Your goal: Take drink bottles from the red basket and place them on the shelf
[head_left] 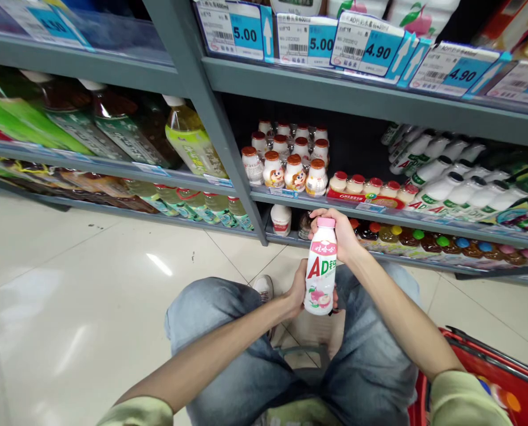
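The left hand (pixel 298 291) and right hand (pixel 342 234) hold a pink-capped bottle (pixel 321 269).

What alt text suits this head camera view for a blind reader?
A person holds a pink-capped white bottle in both hands, left hand at its base, right hand near the cap. Ahead are grey shelves of drink bottles with blue price tags; a red basket sits at lower right.

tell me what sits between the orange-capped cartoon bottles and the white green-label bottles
A row of small red-capped bottles in a red pack, seen in the head view.
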`<action>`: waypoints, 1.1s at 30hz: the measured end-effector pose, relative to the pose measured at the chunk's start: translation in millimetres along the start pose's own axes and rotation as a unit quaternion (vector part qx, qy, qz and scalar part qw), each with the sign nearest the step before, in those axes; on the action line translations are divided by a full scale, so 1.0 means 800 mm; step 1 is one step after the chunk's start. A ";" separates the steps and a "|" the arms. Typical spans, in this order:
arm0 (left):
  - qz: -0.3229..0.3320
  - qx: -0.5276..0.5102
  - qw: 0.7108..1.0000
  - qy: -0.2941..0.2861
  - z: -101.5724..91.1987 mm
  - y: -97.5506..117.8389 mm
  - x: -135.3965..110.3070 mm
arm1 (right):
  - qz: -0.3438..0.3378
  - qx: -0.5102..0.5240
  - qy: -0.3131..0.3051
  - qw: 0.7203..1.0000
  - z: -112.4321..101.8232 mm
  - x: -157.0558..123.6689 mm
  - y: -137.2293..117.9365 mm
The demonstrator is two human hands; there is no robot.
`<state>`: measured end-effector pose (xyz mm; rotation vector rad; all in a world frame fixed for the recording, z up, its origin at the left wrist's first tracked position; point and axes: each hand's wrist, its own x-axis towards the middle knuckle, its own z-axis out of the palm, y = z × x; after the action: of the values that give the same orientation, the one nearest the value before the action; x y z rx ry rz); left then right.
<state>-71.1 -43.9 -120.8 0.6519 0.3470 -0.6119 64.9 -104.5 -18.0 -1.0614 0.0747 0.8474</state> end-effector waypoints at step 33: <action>-0.016 0.003 0.984 -0.176 0.025 0.032 -0.028 | -0.115 0.090 -0.150 0.978 0.003 -0.018 -0.017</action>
<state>-70.4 -31.8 -83.2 0.5320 0.0252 -0.7460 63.4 -113.9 -0.5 -0.7470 -0.2178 0.7657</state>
